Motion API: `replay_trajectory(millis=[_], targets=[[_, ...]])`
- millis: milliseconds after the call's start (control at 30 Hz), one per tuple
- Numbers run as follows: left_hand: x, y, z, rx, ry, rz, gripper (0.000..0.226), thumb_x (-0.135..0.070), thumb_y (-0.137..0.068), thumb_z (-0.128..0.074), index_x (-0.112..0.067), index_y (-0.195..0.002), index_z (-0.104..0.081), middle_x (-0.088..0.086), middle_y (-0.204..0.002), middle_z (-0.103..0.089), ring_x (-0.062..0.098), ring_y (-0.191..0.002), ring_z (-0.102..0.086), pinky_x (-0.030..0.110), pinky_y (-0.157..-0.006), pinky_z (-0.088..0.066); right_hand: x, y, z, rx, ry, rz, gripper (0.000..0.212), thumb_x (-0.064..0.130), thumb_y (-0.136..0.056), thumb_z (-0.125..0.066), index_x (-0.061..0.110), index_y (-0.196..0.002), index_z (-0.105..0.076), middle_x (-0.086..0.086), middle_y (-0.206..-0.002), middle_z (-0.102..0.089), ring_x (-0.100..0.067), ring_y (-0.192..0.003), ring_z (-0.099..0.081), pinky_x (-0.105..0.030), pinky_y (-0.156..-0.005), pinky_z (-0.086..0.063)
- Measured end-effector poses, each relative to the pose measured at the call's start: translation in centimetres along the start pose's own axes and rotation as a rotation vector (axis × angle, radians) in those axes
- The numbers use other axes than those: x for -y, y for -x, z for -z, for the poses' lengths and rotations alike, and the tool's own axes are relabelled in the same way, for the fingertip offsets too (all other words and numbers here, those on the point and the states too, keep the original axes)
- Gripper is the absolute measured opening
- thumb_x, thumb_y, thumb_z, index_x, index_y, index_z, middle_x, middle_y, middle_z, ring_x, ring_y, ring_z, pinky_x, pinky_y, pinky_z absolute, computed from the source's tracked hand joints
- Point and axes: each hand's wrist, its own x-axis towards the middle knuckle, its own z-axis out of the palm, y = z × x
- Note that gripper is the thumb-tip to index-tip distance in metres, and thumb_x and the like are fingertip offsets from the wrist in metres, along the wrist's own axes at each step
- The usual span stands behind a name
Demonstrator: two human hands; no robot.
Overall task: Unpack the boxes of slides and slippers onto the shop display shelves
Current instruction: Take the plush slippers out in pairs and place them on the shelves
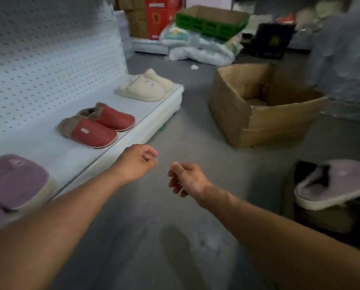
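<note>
The fingers (148,156) of the left hand (136,162) are loosely curled and hold nothing; the hand hangs over the grey floor (175,126), just off the front edge of the white display shelf (133,130). The right hand (187,178) is near it, a little further out from the shelf, its fingers also loosely curled and empty. On the shelf stands a pair of red slippers (97,125) with brown fuzzy collars, close beyond the left hand. Further along the shelf, at its far end, lies a cream pair (146,86). At the shelf's near end, beside the left forearm, sits a purple pair (14,181). Behind all three rises the shelf's white pegboard back (49,49). Well out from the shelf on the floor stands an open cardboard box (264,105), its flaps spread. Nearer, at the far right from the shelf, one purple slipper (338,183) rests on top of a dark carton (321,216)
</note>
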Motion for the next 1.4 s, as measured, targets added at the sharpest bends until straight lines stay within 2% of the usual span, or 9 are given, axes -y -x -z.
replay_trajectory(millis=[300,433,633,700,833,967,1133,1267,1400], targets=[[-14.1,3.1,-14.6,0.282,0.37,-0.093,0.019,-0.006,-0.093,-0.061,-0.024,-0.087,-0.061,0.002,-0.076,-0.066,0.001,-0.05,-0.062,0.02,-0.053,-0.045,-4.8,9.0,14.4,-0.284,0.042,-0.032,0.027,0.021,-0.098,-0.046,0.013,-0.074,-0.056,-0.006,-0.065,-0.058,-0.015,-0.046,-0.05,-0.02,-0.041,-0.035],[-17.3,5.9,-19.0,0.384,0.47,-0.047,0.017,-0.007,-0.094,-0.06,-0.023,-0.089,-0.064,0.008,-0.085,-0.069,0.015,-0.065,-0.064,0.023,-0.057,-0.045,-7.0,12.4,20.6,-0.403,0.132,0.014,0.03,0.01,-0.094,-0.054,0.014,-0.065,-0.054,-0.005,-0.059,-0.056,-0.008,-0.041,-0.048,-0.021,-0.042,-0.039],[-21.6,7.7,-23.5,0.477,0.602,0.1,0.013,-0.013,-0.098,-0.056,-0.015,-0.109,-0.063,0.004,-0.089,-0.069,0.014,-0.067,-0.063,0.021,-0.056,-0.046,-11.3,13.7,32.3,-0.802,0.205,-0.194,0.013,0.013,-0.089,-0.057,0.003,-0.084,-0.064,-0.013,-0.079,-0.063,-0.029,-0.078,-0.063,-0.036,-0.069,-0.051],[-22.4,7.7,-24.4,0.493,0.618,0.128,0.016,-0.015,-0.099,-0.055,-0.014,-0.113,-0.062,0.004,-0.092,-0.07,0.015,-0.071,-0.064,0.024,-0.06,-0.048,-12.8,12.8,34.5,-0.9,0.084,-0.343,0.028,0.018,-0.086,-0.063,-0.002,-0.105,-0.061,-0.019,-0.099,-0.064,-0.035,-0.095,-0.063,-0.04,-0.075,-0.054],[-23.5,7.6,-25.9,0.503,0.627,0.159,0.019,-0.016,-0.099,-0.055,-0.015,-0.117,-0.061,0.002,-0.094,-0.069,0.014,-0.073,-0.063,0.024,-0.063,-0.047,-14.2,9.7,35.4,-0.849,-0.341,-0.469,0.063,0.025,-0.079,-0.073,-0.002,-0.128,-0.046,-0.024,-0.112,-0.059,-0.037,-0.093,-0.061,-0.034,-0.051,-0.049],[-23.6,7.1,-26.3,0.513,0.662,0.175,0.018,-0.015,-0.099,-0.055,-0.015,-0.116,-0.06,0.004,-0.095,-0.069,0.016,-0.076,-0.064,0.026,-0.065,-0.048,-14.8,6.1,35.0,-0.815,-0.343,-0.616,0.109,0.044,-0.067,-0.079,0.003,-0.146,-0.014,-0.022,-0.136,-0.043,-0.036,-0.115,-0.051,-0.044,-0.092,-0.046],[-22.2,6.4,-25.8,0.485,0.656,0.195,0.017,-0.014,-0.099,-0.055,-0.017,-0.114,-0.062,0.007,-0.101,-0.071,0.016,-0.079,-0.066,0.026,-0.066,-0.051,-15.2,5.2,35.4,-0.845,-0.031,-0.734,0.09,0.046,-0.087,-0.059,0.0,-0.146,-0.009,-0.022,-0.142,-0.033,-0.035,-0.129,-0.039,-0.039,-0.106,-0.036],[-21.3,5.7,-25.2,0.425,0.674,0.22,0.019,-0.015,-0.099,-0.054,-0.016,-0.116,-0.062,0.006,-0.101,-0.072,0.016,-0.079,-0.067,0.027,-0.067,-0.052,-15.8,7.7,34.3,-0.961,-0.34,-0.338,0.037,0.022,-0.088,-0.061,0.002,-0.119,-0.059,-0.02,-0.117,-0.063,-0.036,-0.109,-0.058,-0.04,-0.091,-0.05],[-22.2,5.0,-24.4,0.365,0.744,0.227,0.024,-0.014,-0.099,-0.055,-0.012,-0.122,-0.06,0.005,-0.099,-0.07,0.016,-0.078,-0.065,0.028,-0.064,-0.051,-13.5,10.9,33.9,-0.73,-0.217,-0.096,0.019,0.001,-0.084,-0.057,0.014,-0.089,-0.07,-0.012,-0.092,-0.068,-0.029,-0.094,-0.063,-0.032,-0.073,-0.052]])
